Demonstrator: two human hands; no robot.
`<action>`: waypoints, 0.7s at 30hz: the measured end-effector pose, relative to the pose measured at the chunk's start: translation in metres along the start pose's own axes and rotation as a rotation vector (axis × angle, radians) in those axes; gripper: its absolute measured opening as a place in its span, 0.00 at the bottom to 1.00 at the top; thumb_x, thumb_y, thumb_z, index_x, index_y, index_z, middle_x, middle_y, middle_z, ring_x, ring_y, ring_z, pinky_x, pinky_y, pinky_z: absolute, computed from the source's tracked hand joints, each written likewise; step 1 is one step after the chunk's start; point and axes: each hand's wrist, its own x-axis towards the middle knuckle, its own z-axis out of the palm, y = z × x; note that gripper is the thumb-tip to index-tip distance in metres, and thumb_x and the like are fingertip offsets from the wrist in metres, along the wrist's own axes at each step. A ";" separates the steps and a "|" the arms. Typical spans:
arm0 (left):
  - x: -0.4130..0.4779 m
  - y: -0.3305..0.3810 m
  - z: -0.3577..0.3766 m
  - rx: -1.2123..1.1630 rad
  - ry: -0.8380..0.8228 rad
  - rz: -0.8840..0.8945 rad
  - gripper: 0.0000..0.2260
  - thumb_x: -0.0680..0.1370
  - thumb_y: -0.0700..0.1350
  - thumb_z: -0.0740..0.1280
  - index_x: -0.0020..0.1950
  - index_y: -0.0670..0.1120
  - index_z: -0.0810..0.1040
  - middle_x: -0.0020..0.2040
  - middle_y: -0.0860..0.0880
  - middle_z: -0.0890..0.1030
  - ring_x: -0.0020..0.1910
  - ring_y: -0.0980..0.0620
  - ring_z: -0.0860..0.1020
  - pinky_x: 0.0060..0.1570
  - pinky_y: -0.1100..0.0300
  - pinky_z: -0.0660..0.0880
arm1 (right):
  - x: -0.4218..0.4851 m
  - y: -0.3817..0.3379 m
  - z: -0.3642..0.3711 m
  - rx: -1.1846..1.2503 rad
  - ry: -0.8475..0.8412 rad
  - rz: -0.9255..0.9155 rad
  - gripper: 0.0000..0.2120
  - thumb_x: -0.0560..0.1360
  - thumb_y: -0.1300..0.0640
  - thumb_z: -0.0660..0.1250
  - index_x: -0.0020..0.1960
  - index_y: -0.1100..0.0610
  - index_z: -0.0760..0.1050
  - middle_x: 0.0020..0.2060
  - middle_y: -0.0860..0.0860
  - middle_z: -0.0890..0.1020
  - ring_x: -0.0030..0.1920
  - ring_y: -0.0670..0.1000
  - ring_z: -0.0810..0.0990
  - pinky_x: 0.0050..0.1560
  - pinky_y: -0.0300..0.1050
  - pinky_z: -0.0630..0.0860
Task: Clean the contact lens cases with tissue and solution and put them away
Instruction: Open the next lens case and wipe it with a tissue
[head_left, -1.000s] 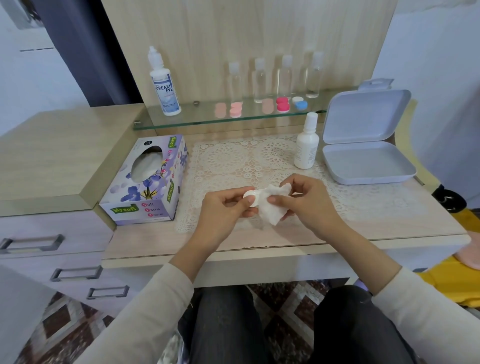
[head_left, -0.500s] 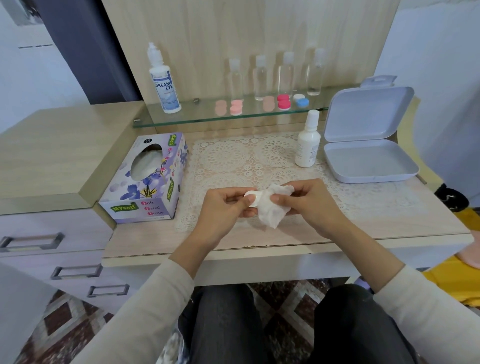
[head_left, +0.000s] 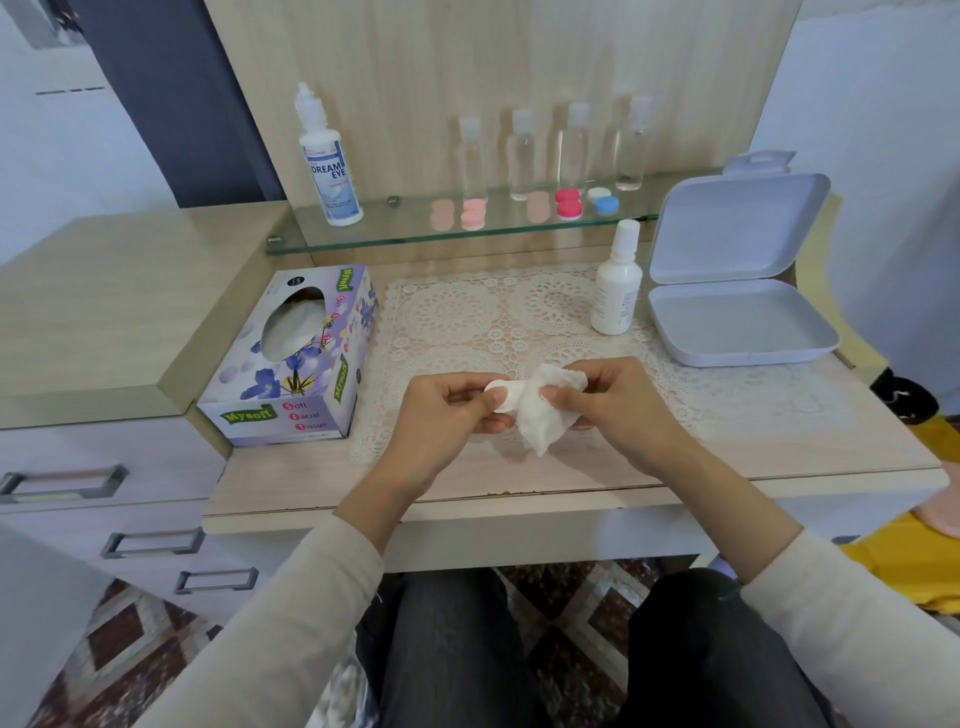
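At the left of the desk the flower-printed cardboard tissue box (head_left: 291, 364) stands on the wood just beside the white lace mat (head_left: 467, 322), and nothing about it differs from a second ago. Just right of it, above the near part of the mat, the left hand (head_left: 441, 421) pinches the small white plastic contact lens case (head_left: 498, 391) between thumb and curled fingers. The round left end of the case now shows bare, where a second ago the tissue lay bunched over most of it. The crumpled white tissue (head_left: 540, 426) has slid to the case's right half and hangs lower, its loose corner drooping toward the desk. The right hand (head_left: 608, 405) grips it with thumb and fingertips pressed in from the right. My reading is that one end has been wiped and the wiping has moved on to the other, so this case is partly done. Farther right, the small white solution bottle (head_left: 615, 296) stands capped on the far side of the mat, and the pale lavender hinged plastic box (head_left: 743, 332) lies open with nothing in its tray, both as before. No case has been put away yet.
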 end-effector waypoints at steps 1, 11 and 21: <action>0.000 0.000 -0.001 -0.006 0.000 -0.002 0.07 0.75 0.34 0.66 0.46 0.44 0.81 0.42 0.47 0.83 0.34 0.54 0.82 0.37 0.68 0.77 | 0.000 0.000 0.000 -0.015 -0.012 -0.008 0.02 0.71 0.68 0.69 0.41 0.64 0.79 0.33 0.53 0.79 0.31 0.42 0.77 0.32 0.34 0.75; -0.003 -0.001 0.005 0.015 -0.035 0.030 0.07 0.75 0.35 0.66 0.47 0.44 0.81 0.43 0.45 0.83 0.40 0.53 0.82 0.38 0.66 0.78 | 0.001 0.002 0.008 -0.045 0.117 -0.020 0.13 0.66 0.64 0.75 0.31 0.59 0.70 0.26 0.50 0.77 0.27 0.45 0.78 0.26 0.39 0.76; 0.002 -0.001 0.002 -0.024 -0.058 0.014 0.07 0.74 0.35 0.67 0.49 0.43 0.81 0.46 0.41 0.82 0.38 0.52 0.83 0.42 0.65 0.79 | 0.001 0.004 -0.002 0.017 0.065 -0.025 0.06 0.73 0.67 0.67 0.37 0.67 0.77 0.33 0.57 0.76 0.35 0.52 0.74 0.33 0.37 0.74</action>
